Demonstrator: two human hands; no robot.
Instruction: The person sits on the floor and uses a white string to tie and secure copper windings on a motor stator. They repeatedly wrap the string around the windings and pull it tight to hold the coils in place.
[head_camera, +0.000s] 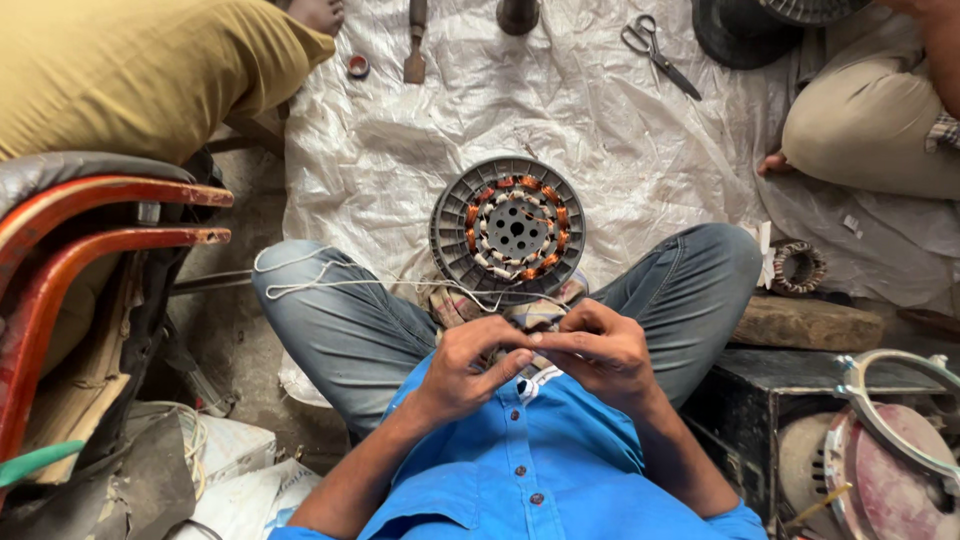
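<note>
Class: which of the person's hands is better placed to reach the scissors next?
Probably the right hand: the scissors lie up on its side of the sheet, while the left hand sits farther away.

Grey ribbed motor housing (507, 229) with copper-orange and white windings, on crinkled white plastic sheet (600, 130). White cord (330, 283) across blue jeans (350, 320). Bright blue shirt (520, 460), dark buttons. Red chair frame (60, 260). Mustard trousers (130, 70) top left.

Blue buttoned shirt (520, 470), grey-blue jeans (340, 320).
</note>
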